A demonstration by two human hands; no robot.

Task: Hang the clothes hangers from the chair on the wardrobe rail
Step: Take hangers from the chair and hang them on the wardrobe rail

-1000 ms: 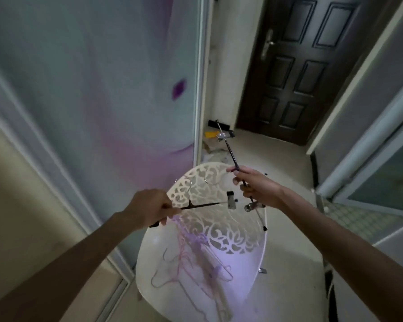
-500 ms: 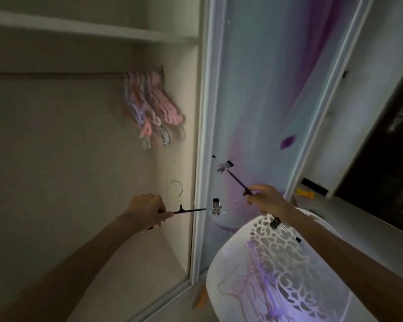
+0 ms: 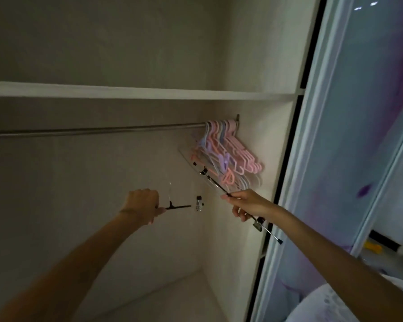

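Hangers (image 3: 228,154) crowd wardrobe rail (image 3: 98,130).

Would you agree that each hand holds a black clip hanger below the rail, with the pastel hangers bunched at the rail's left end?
Not quite: the head view shows the pastel hangers bunched at the right end of the rail. The left hand and right hand each hold a black clip hanger below it.

Materials and finishes inside the wardrobe

You will find the rail (image 3: 98,130) to be smooth metal with a dull sheen; the hangers on the rail (image 3: 228,154) look like glossy pink and lilac plastic; each black clip hanger (image 3: 179,207) you hold has a thin matt bar, a bright wire hook and shiny metal clips, as does the second clip hanger (image 3: 242,205); the shelf (image 3: 126,91) and the wardrobe walls (image 3: 79,182) look like matt pale laminate with faint grain; the sliding door (image 3: 358,135) is glossy and reflective.
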